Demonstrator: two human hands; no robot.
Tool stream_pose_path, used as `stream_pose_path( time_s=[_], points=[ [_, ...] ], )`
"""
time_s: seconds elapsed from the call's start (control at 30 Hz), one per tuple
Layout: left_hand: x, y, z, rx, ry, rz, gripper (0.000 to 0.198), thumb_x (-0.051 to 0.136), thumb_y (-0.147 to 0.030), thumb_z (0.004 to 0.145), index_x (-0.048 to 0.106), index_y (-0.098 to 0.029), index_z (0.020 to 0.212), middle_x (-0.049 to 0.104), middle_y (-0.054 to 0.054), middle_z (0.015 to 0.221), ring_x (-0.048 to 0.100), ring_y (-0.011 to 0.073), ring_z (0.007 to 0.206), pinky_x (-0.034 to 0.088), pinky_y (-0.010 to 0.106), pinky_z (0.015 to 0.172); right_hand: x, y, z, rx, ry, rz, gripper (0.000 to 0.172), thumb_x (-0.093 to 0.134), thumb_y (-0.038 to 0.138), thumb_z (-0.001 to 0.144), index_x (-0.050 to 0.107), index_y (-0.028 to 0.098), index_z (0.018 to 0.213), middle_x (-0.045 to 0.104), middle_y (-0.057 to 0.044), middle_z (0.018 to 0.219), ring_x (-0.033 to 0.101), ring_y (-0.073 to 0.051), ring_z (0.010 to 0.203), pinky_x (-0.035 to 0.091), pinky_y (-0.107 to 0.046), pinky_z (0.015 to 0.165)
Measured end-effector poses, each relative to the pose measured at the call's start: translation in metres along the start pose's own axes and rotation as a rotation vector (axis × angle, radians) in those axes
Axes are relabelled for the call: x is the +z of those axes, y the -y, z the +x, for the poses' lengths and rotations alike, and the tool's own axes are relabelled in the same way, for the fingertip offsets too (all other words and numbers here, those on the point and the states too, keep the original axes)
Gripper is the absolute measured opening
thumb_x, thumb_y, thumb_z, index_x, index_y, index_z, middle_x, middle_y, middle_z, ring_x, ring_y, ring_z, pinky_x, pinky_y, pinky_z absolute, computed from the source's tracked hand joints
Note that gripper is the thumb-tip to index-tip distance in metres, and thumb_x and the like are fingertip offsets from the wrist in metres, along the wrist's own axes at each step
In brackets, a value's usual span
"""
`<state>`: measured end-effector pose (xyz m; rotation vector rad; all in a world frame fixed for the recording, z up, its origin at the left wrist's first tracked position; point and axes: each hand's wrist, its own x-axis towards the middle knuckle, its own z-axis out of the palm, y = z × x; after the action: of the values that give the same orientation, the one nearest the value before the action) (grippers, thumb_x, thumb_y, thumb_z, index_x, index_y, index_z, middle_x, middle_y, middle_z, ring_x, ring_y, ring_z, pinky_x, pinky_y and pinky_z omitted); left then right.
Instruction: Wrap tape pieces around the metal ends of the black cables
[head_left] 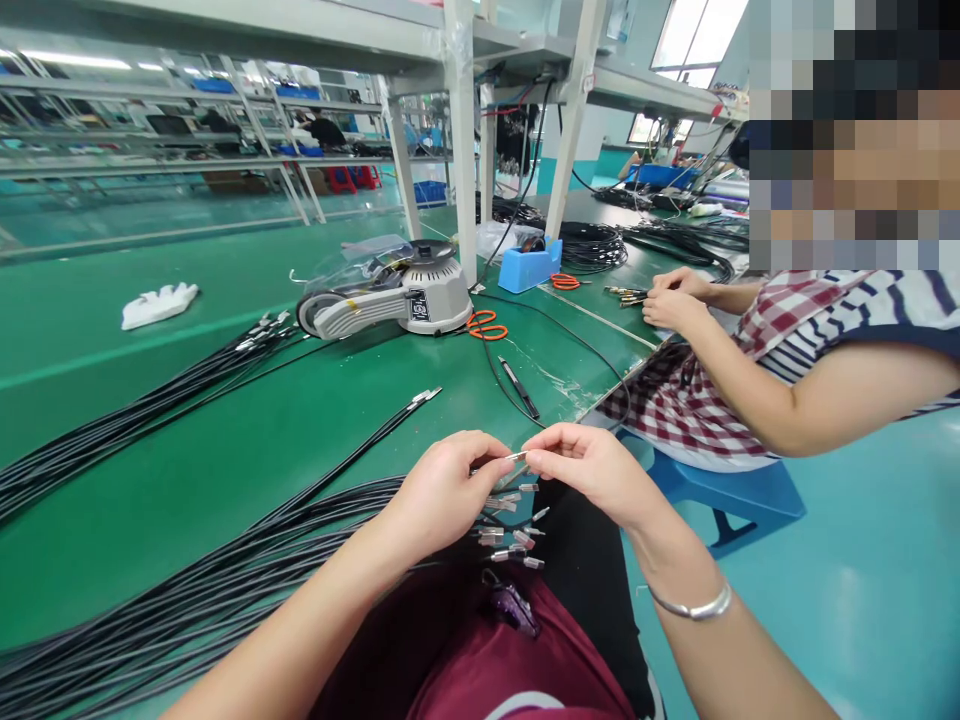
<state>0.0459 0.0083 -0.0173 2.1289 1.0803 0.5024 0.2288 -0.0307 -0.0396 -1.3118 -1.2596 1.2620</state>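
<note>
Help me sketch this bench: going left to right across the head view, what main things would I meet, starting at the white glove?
White glove → wearer's left hand → small silver piece pinched in the fingertips → wearer's right hand → co-worker's hands → co-worker's striped sleeve.

Bright light, glaring window, stretched edges, pixelated upper right

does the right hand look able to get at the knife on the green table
Probably yes: the knife lies just beyond the right hand, with nothing seen covering it, though that hand is pinching a small connector.
</note>
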Motion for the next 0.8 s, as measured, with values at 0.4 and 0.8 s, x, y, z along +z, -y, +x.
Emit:
stream_pose_path(
  time_s=[0.4, 0.8],
  points=[
    [-0.001, 0.001, 0.004, 0.105, 0.037, 0.115, 0.021, 0.047, -0.026, 0.088, 0.066, -0.019, 0.082, 0.066, 0.001, 0.078, 0.058, 0.0150, 0.077, 0.041, 0.024, 0.069, 0.003, -0.003, 0.001, -0.035, 0.014, -0.037, 0.019, 0.066, 0.034, 0.075, 0.066, 0.015, 0.076, 0.064, -0.001, 0.069, 0.056, -0.013, 0.064, 0.045, -0.027, 0.062],
    [-0.002, -0.007, 0.019, 0.082, -0.065, 0.156, 0.022, 0.048, -0.024, 0.084, 0.067, -0.017, 0.073, 0.066, 0.002, 0.073, 0.058, 0.0153, 0.071, 0.041, 0.025, 0.066, -0.002, 0.006, 0.016, -0.109, 0.004, -0.085, 0.021, 0.066, 0.035, 0.074, 0.065, 0.014, 0.077, 0.065, -0.003, 0.071, 0.058, -0.015, 0.067, 0.047, -0.028, 0.064]
  ],
)
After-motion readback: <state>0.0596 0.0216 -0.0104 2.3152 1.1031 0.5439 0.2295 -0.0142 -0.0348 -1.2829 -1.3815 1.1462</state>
